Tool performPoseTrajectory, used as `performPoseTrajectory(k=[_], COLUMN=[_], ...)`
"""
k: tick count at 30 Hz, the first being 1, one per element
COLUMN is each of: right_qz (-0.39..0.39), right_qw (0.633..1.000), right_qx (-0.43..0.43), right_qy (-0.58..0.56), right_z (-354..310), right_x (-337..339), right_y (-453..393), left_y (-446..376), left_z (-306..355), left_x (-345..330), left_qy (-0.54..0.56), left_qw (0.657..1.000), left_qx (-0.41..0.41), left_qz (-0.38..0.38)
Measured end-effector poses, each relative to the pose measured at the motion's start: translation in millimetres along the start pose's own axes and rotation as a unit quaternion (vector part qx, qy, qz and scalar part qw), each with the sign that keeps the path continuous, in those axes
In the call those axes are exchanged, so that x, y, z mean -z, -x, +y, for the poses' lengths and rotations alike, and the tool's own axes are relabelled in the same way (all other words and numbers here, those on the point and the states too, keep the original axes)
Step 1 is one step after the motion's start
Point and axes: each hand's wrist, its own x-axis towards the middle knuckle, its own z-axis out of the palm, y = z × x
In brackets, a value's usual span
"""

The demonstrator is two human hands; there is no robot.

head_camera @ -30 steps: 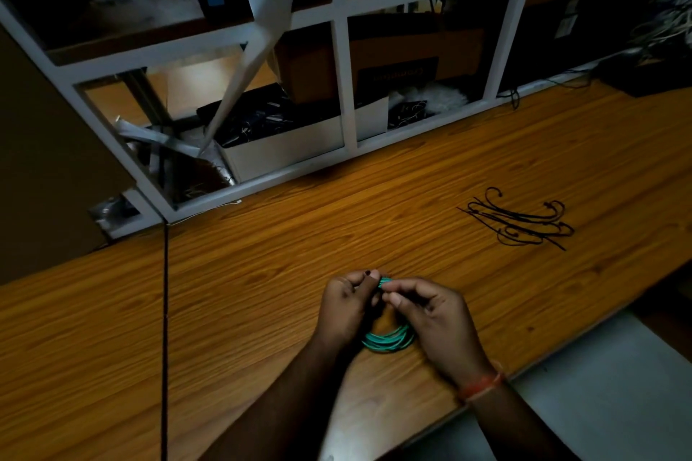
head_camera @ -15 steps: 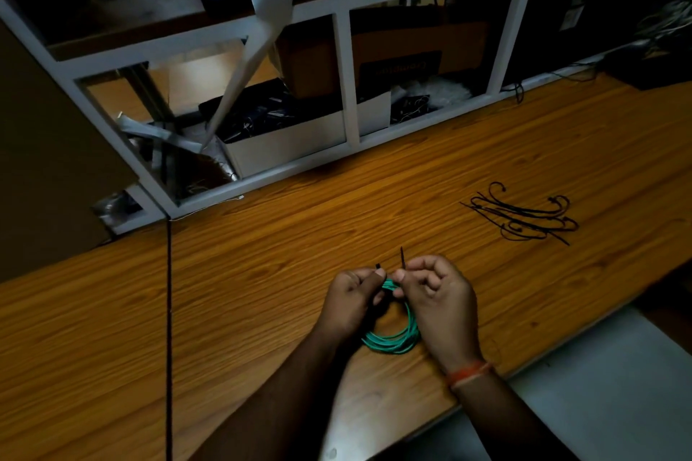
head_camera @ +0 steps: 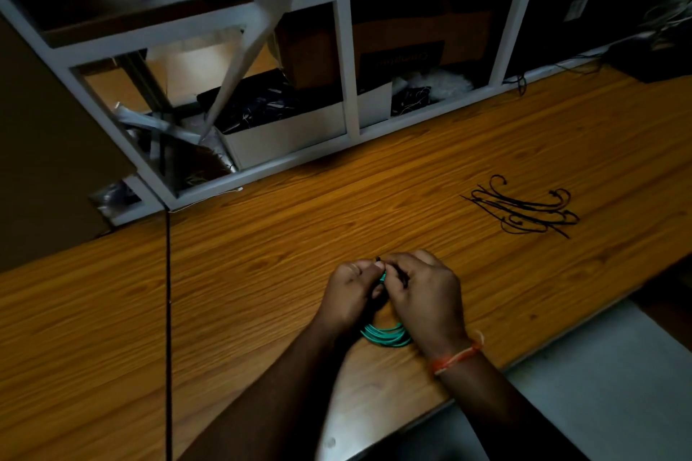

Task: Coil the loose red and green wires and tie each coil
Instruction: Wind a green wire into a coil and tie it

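Observation:
A green wire coil (head_camera: pixel 385 336) is held just above the wooden table (head_camera: pixel 262 273), near its front edge. My left hand (head_camera: pixel 352 296) pinches the top of the coil between thumb and fingers. Beside it, my right hand (head_camera: pixel 427 296) pinches a thin black tie (head_camera: pixel 402 275) at the same spot. Both hands touch each other and hide the coil's upper half. No red wire shows in this view.
A heap of black ties (head_camera: pixel 524 211) lies on the table to the right. A white shelf frame (head_camera: pixel 348 60) with boxes and clutter stands along the table's back. A dark seam (head_camera: pixel 168 311) runs down the table at left.
The black tie end that stuck up between my hands half a second ago is now drawn down into my right fingers. Both hands stay on the coil's top.

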Motion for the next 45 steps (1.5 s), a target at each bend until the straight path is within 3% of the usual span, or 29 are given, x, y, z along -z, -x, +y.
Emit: performPoseTrajectory(k=[29, 38, 45], right_qz=[-0.008, -0.020, -0.023], right_qw=[1.000, 0.998, 1.000], right_qx=[0.003, 0.014, -0.016], right_qy=[0.005, 0.060, 0.014], right_z=[1.6, -0.4, 3.3], right_x=[-1.3, -6.4, -4.8], right_y=[-2.6, -5.0, -9.3], left_y=[-1.0, 3.1, 4.4], left_z=[-1.9, 0.6, -1.1], left_x=[0.5, -3.4, -3.1], left_qy=[-0.006, -0.018, -0.023], left_qw=[1.000, 0.999, 0.999], left_qx=[-0.023, -0.038, -0.044], left_qz=[-0.009, -0.014, -0.019])
